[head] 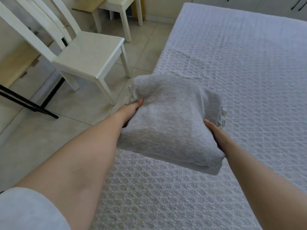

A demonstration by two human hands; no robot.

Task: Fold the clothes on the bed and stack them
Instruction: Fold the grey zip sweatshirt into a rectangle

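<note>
A folded pale grey knit garment [167, 123] is held up between both hands over the near left edge of the bed [240, 63], clear of the cover below it. The bundle is thick, several layers deep, with its folded edge showing along the near right corner and some loose ends of fabric sticking out at the right side.

The left hand [131, 108] grips the garment's left side: its thumb lies on top of the fabric near a gathered corner, and the fingers go out of sight beneath the bundle. The right hand [214, 130] holds the right side in the same way, thumb on the upper surface, the rest of the hand tucked under the cloth. Both forearms are bare and reach forward from the near edge of the view; a light grey sleeve [28, 209] shows at the near left corner.

The bed is covered with a white textured bedspread that fills the right half of the scene, from near to far. To the left is a pale tiled floor [41, 138]. A white wooden chair [89, 53] stands on it, just beside the bed's left edge, and a second white chair or stool [123, 7] stands farther off. Black metal legs [33, 103] of some piece of furniture cross the floor at the left.
</note>
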